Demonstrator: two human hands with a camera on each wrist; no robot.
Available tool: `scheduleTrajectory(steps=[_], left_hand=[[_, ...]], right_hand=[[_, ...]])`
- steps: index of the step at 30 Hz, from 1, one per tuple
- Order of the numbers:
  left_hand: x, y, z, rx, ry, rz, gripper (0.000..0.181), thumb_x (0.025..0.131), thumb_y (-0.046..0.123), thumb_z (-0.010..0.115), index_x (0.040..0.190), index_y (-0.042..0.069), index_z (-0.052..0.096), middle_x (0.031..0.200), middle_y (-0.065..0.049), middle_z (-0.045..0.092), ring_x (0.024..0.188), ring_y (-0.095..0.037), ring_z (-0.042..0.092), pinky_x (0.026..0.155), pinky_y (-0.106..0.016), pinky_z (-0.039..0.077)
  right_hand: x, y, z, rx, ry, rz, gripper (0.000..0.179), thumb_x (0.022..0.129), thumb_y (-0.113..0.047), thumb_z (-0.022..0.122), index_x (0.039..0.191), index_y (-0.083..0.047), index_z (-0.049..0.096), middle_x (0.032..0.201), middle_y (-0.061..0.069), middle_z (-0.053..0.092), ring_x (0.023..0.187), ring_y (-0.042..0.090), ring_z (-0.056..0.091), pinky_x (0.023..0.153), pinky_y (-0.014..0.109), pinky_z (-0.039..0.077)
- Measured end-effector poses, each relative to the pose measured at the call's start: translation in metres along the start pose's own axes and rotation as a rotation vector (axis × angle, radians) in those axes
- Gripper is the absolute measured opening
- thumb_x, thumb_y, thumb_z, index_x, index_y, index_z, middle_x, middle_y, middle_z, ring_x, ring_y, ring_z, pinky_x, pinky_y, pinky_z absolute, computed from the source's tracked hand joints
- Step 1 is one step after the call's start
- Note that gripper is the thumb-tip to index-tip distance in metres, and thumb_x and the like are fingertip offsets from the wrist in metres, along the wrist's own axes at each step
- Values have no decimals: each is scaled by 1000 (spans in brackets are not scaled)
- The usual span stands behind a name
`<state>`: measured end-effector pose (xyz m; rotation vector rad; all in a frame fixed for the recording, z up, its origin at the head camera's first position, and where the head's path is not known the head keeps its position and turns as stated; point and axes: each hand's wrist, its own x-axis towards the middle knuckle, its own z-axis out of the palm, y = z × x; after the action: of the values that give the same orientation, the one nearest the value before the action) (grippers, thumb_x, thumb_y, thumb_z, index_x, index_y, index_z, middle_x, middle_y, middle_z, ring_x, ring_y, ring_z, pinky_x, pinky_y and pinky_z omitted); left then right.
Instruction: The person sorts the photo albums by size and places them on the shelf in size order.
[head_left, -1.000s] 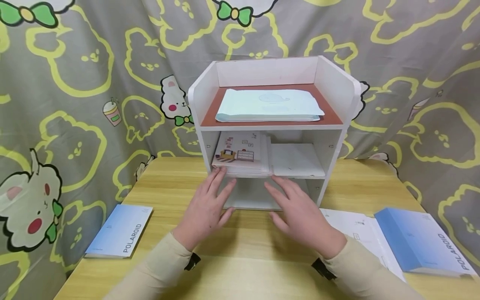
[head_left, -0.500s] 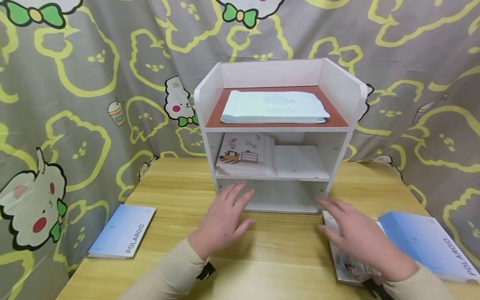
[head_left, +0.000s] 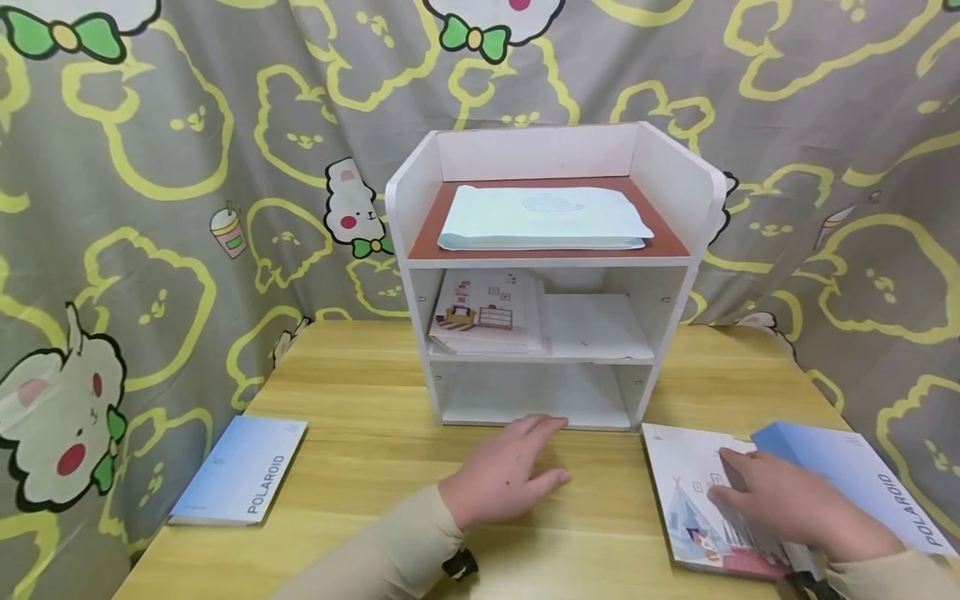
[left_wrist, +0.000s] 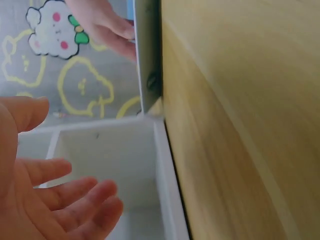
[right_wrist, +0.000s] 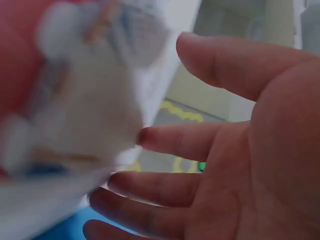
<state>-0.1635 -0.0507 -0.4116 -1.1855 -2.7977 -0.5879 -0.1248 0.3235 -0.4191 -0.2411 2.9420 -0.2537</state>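
My right hand (head_left: 806,504) is over the right part of a white illustrated book (head_left: 693,492) with a tent drawing on its cover, lying at the right of the table. In the right wrist view, its fingers are straight and spread, with the fingertips (right_wrist: 147,137) right at the book's edge. My left hand (head_left: 506,475) hovers over the table in front of the small white shelf (head_left: 551,262), fingers extended and holding nothing. The left wrist view also has that hand (left_wrist: 65,205) beside the shelf's lower compartment.
A thick blue-and-white POLAROID book (head_left: 873,487) lies right of the illustrated one. Another POLAROID book (head_left: 240,467) lies at the left edge. Several books (head_left: 487,312) sit on the middle shelf's left. A pale soft pack (head_left: 543,218) lies on top. A patterned curtain (head_left: 300,167) hangs behind.
Both hands have left the front of the middle shelf. My right hand has swung right to the illustrated book; my left hand has drawn back and shifted right over the table.
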Motion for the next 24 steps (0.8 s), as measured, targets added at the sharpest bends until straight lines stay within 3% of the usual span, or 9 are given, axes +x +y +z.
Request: scheduleTrajectory(steps=[4,10,16,24], left_hand=[[19,11,11,-91,-113,-36,73,102,61,43,157,14,37,152,0,48,130,-16,53,109,-38,43],[43,26,37,-209,-263,-69,71,101,58,50,156,15,39,141,5,58,122,-10,58,105,-31,44],[60,48,60,-313,-324,-92,68,100,54,55,155,17,40,133,10,63,118,-5,59,102,-25,44],[69,68,72,-252,-372,-15,58,100,45,62,151,22,47,133,14,60,117,5,52,98,-14,41]], right_hand=[[1,3,5,6,0,-2,74,95,-50,65,136,11,55,121,35,60,112,56,56,87,67,46],[1,2,11,9,50,-24,71,96,-46,65,137,11,55,122,37,59,112,55,56,89,67,46],[-1,2,14,34,56,-28,70,97,-44,65,138,12,54,123,38,58,112,56,55,90,66,46],[-5,-7,14,31,35,-52,72,94,-49,67,138,8,57,121,36,60,109,52,59,88,65,48]])
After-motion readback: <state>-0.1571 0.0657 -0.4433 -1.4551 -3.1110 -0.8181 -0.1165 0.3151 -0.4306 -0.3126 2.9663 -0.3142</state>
